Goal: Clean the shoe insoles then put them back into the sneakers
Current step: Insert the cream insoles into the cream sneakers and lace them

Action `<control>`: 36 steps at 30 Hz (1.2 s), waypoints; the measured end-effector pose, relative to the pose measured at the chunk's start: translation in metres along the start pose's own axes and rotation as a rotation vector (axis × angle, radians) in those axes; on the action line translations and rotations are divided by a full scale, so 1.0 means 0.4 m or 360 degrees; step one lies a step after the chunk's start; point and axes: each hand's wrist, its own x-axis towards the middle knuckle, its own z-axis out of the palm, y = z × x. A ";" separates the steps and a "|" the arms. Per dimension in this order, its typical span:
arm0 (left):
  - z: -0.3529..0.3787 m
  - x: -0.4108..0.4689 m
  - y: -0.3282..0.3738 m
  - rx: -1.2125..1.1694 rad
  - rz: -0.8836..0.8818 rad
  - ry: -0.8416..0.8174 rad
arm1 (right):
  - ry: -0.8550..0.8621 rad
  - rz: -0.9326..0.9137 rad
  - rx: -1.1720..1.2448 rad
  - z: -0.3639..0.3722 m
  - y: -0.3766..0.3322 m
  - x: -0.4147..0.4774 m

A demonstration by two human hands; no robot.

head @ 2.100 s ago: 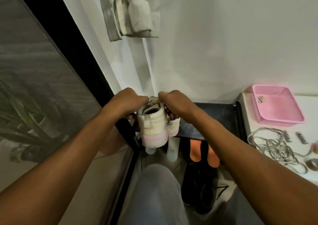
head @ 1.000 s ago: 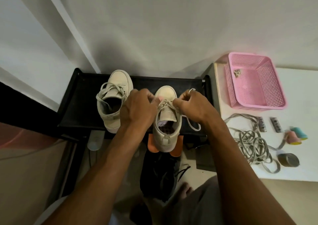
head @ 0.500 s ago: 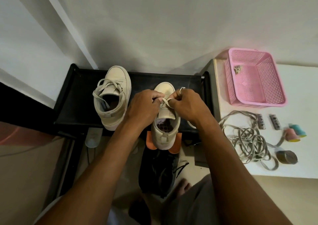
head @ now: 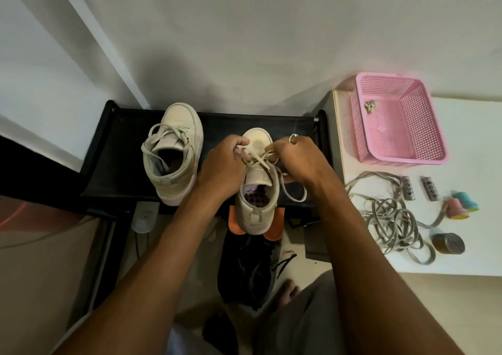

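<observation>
Now both sneakers sit on the rack; left hand (head: 222, 164) and right hand (head: 296, 161) have closed in, pinching laces (head: 262, 160) on the 3 o'clock sneaker (head: 256, 205). Loosening, insole still inside.

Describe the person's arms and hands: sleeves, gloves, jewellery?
Both forearms are bare to the frame edge, no sleeves showing. No gloves, no watch or wristband. The right hand wears a thin pale ring on one finger; the left hand shows nothing worn.
</observation>
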 end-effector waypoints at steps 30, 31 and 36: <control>0.029 0.022 -0.026 0.0280 0.0149 0.0075 | -0.0184 0.0084 -0.0362 0.051 0.009 0.035; 0.027 0.024 -0.030 0.0231 0.0157 0.0082 | -0.0151 0.0099 -0.0240 0.049 0.012 0.038; 0.025 0.024 -0.042 0.0168 0.0267 0.0111 | -0.0008 0.0007 -0.0114 0.031 0.019 0.022</control>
